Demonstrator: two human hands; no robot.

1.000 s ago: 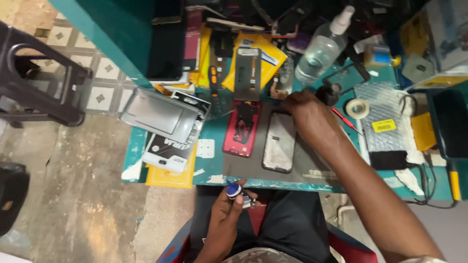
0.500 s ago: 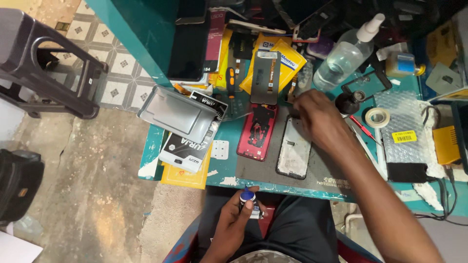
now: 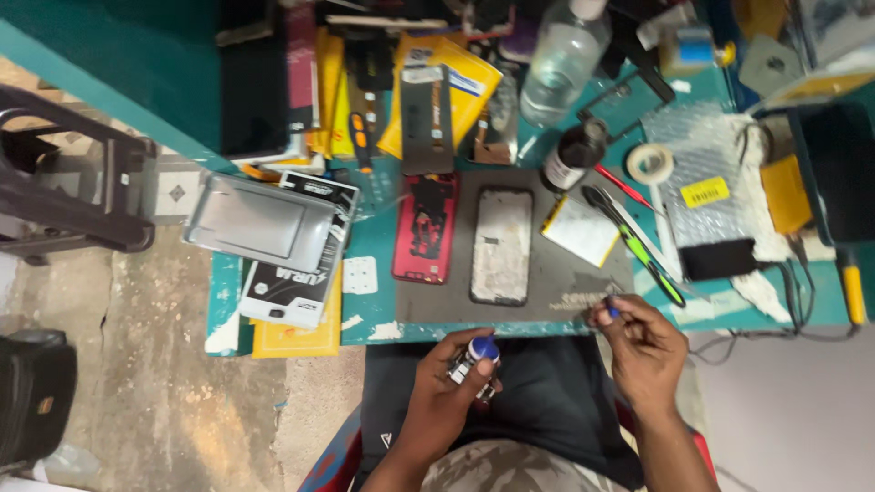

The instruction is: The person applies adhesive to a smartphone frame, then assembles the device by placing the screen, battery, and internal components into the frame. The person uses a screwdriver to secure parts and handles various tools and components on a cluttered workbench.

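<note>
The teal workbench point(image 3: 273, 310) carries a dark grey work mat point(image 3: 556, 282), the landmark here. On the mat lie a red phone back cover point(image 3: 425, 228) at its left end and a bare phone frame point(image 3: 501, 244) at its centre. Below the mat's front edge, over the lap, the left hand point(image 3: 447, 392) has its fingers closed around a small blue-capped tube point(image 3: 474, 360). At the mat's front right corner, the right hand point(image 3: 643, 346) pinches a tiny blue piece point(image 3: 612, 311), possibly a cap.
</note>
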